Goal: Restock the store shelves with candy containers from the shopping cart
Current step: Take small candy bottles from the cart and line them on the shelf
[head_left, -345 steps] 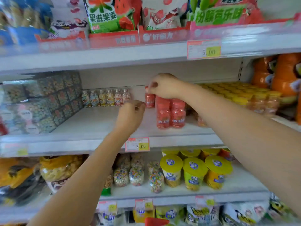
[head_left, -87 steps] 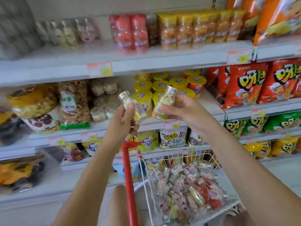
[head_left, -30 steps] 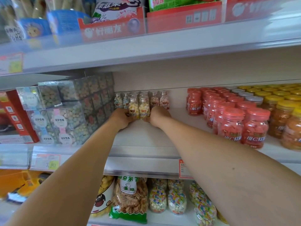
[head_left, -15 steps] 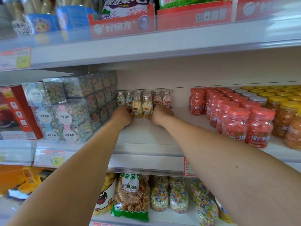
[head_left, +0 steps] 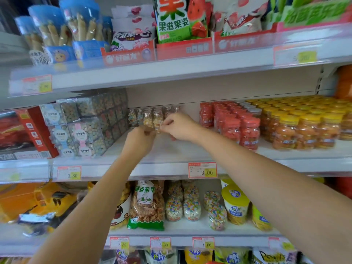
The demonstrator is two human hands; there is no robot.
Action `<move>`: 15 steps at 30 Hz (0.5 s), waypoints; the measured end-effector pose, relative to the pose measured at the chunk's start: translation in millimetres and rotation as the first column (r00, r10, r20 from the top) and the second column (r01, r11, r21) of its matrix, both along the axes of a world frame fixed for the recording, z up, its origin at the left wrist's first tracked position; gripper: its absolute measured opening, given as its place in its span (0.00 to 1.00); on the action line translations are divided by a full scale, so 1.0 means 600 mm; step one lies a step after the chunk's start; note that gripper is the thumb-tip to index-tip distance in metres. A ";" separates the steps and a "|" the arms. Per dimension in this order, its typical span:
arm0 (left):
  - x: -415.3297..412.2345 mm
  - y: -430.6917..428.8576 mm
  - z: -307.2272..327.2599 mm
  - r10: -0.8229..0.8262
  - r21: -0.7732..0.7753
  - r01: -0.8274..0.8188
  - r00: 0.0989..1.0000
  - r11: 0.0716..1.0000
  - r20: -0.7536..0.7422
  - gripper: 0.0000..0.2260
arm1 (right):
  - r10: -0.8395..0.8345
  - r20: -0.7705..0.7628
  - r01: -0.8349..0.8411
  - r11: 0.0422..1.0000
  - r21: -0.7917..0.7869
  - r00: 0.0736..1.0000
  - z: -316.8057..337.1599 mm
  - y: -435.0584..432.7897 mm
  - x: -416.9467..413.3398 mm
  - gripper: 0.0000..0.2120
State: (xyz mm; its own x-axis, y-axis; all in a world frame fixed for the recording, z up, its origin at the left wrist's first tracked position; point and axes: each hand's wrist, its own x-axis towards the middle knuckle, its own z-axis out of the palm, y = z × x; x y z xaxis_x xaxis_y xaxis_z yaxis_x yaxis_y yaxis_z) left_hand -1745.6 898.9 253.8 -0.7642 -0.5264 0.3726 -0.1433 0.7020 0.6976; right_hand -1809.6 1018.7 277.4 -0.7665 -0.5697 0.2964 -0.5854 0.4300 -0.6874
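candy bottles (head_left: pixel 148 119) now stand at the back of the middle shelf (head_left: pixel 171 149), the left hand (head_left: pixel 140 139) drawing off them, too blurred to tell its grip, the right hand (head_left: pixel 181 126) still pinching the right-side one, so this pair looks nearly placed

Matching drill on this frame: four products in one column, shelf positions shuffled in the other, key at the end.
Things:
1. silver-capped bottles
2. red-lidded jars
3. watermelon bag
4. yellow-lidded cup

Places:
A. top shelf
B. shelf just under the 3.00 price tag
C. middle shelf, next to the orange jars
D. middle shelf, next to the clear boxes

Pairs: 1-D, 2-C, 3-A, 4-B.
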 end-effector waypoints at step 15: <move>0.222 0.311 -0.339 -0.399 0.177 0.370 0.900 0.912 0.174 0.17 | -0.217 0.213 0.172 0.962 0.210 0.953 -0.306 0.411 0.157 0.16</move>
